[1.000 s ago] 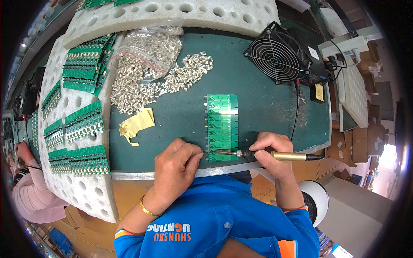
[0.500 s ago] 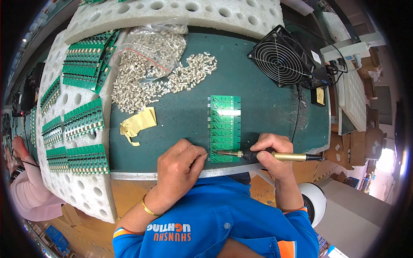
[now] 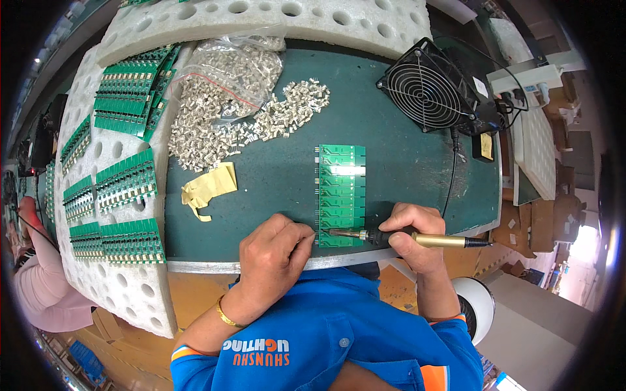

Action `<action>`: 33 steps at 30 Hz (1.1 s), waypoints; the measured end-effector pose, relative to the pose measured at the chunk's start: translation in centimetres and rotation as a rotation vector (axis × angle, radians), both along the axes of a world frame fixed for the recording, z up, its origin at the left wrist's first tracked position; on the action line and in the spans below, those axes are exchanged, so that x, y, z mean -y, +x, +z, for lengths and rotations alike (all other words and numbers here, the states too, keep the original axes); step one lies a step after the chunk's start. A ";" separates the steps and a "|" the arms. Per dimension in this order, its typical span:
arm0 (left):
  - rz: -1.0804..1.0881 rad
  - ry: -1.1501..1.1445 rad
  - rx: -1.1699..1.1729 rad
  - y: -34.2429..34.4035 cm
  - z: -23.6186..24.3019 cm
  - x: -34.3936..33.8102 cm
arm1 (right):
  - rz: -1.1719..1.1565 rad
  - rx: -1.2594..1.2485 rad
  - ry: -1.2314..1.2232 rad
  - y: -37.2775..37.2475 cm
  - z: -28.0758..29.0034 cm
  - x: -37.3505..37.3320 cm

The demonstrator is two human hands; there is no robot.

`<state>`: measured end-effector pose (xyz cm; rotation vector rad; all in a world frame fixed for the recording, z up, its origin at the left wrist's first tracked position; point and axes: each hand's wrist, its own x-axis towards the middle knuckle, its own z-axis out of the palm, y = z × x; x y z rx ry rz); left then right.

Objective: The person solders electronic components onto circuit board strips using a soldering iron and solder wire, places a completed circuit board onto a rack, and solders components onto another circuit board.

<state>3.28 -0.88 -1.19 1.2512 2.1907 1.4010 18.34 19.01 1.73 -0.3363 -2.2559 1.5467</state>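
Observation:
My right hand (image 3: 411,238) grips a soldering iron (image 3: 443,239) with a gold handle, its metal tip lying over the lower end of a green circuit board panel (image 3: 340,195) with pins along its left edge. My left hand (image 3: 274,254) is pinched closed beside that lower left edge; what it holds is too small to make out. Beyond them lie a pile of small metal connectors (image 3: 290,111) and a clear plastic bag (image 3: 235,72) of more. A torn piece of yellow paper (image 3: 210,189) lies left of the panel.
Pierced white foam trays stand left (image 3: 140,293) and at the back (image 3: 313,26), with populated green boards (image 3: 127,182) on the left one. A black fan (image 3: 424,85) with cables stands at the back right. A co-worker in pink (image 3: 45,293) sits at the far left.
The panel and both hands appear slightly farther right in the picture than a second ago, along with a small view shift. The iron stays at the panel's lower end. The co-worker's arm has moved slightly.

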 end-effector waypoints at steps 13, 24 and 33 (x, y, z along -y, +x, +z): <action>-0.009 0.011 -0.016 0.0 0.1 -0.2 | 0.006 -0.010 0.035 0.0 0.2 0.1; 0.011 -0.017 0.045 -0.2 0.2 1.0 | -0.039 -0.049 0.007 1.2 1.1 0.1; -0.016 -0.014 0.036 -0.1 0.4 0.4 | 0.129 -0.058 0.176 1.2 1.5 0.5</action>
